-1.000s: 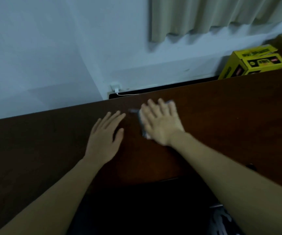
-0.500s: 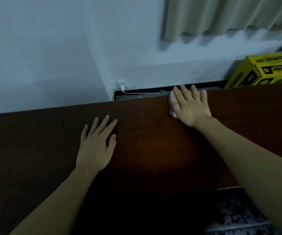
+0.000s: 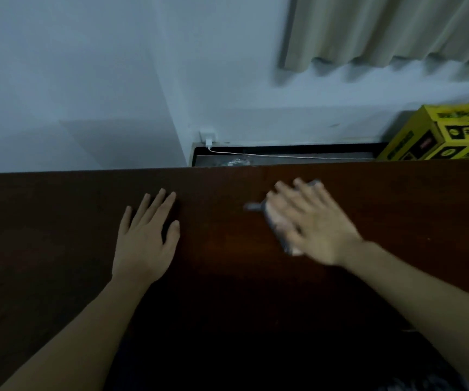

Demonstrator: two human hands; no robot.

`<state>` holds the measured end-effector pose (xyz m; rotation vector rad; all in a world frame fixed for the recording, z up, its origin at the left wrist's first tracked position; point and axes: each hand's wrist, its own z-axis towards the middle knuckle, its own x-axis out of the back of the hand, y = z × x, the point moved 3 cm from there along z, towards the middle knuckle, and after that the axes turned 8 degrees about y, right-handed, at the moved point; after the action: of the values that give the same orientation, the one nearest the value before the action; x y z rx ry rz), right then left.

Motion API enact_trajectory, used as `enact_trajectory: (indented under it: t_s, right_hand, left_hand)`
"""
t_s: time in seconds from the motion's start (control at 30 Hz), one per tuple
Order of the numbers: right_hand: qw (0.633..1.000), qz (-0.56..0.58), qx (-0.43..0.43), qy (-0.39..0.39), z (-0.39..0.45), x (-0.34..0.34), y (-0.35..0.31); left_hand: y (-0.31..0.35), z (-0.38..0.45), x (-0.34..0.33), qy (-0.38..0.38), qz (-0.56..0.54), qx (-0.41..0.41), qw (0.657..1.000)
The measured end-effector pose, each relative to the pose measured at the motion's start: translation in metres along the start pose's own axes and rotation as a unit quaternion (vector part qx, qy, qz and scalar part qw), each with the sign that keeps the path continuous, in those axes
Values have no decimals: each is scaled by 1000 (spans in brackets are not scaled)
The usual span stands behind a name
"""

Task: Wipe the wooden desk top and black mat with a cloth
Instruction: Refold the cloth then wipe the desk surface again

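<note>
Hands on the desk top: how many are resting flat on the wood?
2. The left hand lies flat on the bare desk top; the right hand presses the cloth, blurred, nearer the back edge. None hidden.

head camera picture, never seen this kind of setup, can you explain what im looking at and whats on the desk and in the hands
There is no machine here. A person wears a wide-angle camera on the head, so the single head view looks forward and down over their own two bare arms.

The surface is a dark brown wooden desk top. The left hand lies flat on it, fingers straight, holding nothing. The right hand presses flat on a small pale grey cloth. That hand and the cloth are blurred, which suggests wiping motion.

A darker area at the near edge may be the black mat, but it is too dim to tell.

Behind the desk are a pale wall, a white charger plug with a thin white cable, beige curtains and a yellow cardboard box.
</note>
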<state>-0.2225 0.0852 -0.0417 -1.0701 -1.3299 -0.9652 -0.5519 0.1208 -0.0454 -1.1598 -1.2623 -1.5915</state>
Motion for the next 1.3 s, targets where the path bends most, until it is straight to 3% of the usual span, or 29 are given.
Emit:
enact_trajectory:
  t_s: [0.1,0.2,0.3,0.43,0.6,0.67,0.77,0.83,0.93,1.03,1.13,1.23,1.3]
  right_hand:
    - [989,-3,-147,-5,37,1,45]
    - [982,20,-190,0,80,2,19]
    - [993,33,-113,-7,90,-1,-49]
    - [997,31,68,-22,33,-2,-116]
    - [974,45,220,-44,-39,-1,-73]
    - [981,17,188,-39,-35,-3,-31]
    - [998,-8,56,-23,-5,0,19]
    - [1000,0,-19,-11,22,0,24]
    - [998,19,-57,3,54,-2,-14]
    - [1000,26,-13,-5,48,-4,-72]
    - [995,28,95,-24,6,0,-113]
    - [979,44,191,-61,-41,0,-107]
    - [981,43,186,-45,-48,-3,-75]
  left_hand:
    - [-1,0,-1,17,15,5,1000]
    - [-2,-1,1,41,28,18,999]
    - [-4,-3,3,60,31,32,997]
    - [-2,-7,4,75,31,50,995]
    - [1,-7,5,73,23,53,996]
    - [1,-7,5,69,18,53,996]
    - [1,-6,6,68,10,51,996]
    - [0,-7,5,68,9,49,996]
    - [-2,-8,4,68,9,51,996]
    - [-2,-8,4,67,1,45,997]
    - [-1,-7,4,61,-2,45,997]
    - [-1,-8,4,59,-1,44,997]
    - [-2,-7,4,56,-7,38,998]
